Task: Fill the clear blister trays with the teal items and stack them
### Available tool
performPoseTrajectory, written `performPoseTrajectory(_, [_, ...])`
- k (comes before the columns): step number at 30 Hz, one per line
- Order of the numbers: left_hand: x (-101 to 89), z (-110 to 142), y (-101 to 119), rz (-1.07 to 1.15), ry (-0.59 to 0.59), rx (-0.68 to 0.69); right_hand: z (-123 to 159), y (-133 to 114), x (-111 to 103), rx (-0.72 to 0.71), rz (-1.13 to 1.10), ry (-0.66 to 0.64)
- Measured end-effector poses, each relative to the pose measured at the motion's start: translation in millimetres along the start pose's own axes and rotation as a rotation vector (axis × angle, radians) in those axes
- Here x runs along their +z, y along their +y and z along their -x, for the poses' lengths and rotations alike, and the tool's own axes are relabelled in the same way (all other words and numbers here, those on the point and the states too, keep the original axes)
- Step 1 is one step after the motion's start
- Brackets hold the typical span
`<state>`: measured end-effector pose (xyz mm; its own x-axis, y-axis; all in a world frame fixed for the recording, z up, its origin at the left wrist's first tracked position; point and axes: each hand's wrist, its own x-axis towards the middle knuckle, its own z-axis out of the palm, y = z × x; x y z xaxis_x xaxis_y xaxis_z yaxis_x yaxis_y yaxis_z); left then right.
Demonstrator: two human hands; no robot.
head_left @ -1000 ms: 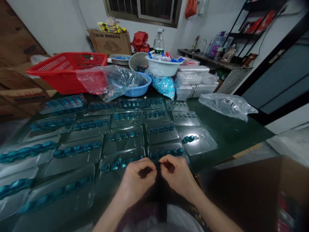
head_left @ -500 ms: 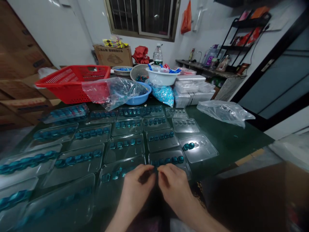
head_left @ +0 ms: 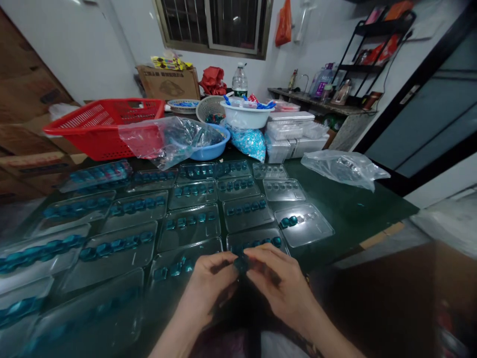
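A long dark green table (head_left: 350, 209) is filling most of the view, with rows of clear plastic trays (head_left: 190, 223) lying across it, most of them carrying a line of small teal pieces in their hollows. At the far side, a red basket (head_left: 104, 130) is sitting on the left, and a crumpled clear bag (head_left: 167, 141) is draped against it and over a blue bowl (head_left: 219, 149). A white bowl (head_left: 246, 115) is standing just behind, beside a bag of blue bits (head_left: 248, 144) and a stack of clear boxes (head_left: 290, 136). (A cardboard box (head_left: 167, 83) and a water bottle (head_left: 240, 82) are sitting further back, out of the way.) Another loose clear bag (head_left: 345, 170) is lying on the table to the right.

Near the front edge, the left hand (head_left: 208, 286) and the right hand (head_left: 281, 281) are meeting low over the trays, both curled narrow, and together they are pinching a small teal piece (head_left: 241, 264). It is hanging just in front of the nearest tray (head_left: 257, 242), though the fingers are hiding part of it.
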<state>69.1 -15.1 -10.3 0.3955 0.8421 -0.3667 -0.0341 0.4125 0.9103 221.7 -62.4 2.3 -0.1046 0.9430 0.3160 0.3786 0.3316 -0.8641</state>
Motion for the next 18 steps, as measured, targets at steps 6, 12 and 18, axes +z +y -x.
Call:
performPoseTrajectory(6, [5.6, -3, -8, 0.071, -0.09, -0.064, 4, 10, -1, 0.214, -0.274, -0.021])
performPoseTrajectory(12, [7.9, 5, 2, -0.365, 0.059, 0.225, 5, 20, -1, 0.431, -0.537, -0.015])
performPoseTrajectory(18, [16.6, -3, -4, -0.139, 0.005, -0.048, 7, 20, 0, 0.381, -0.453, 0.026])
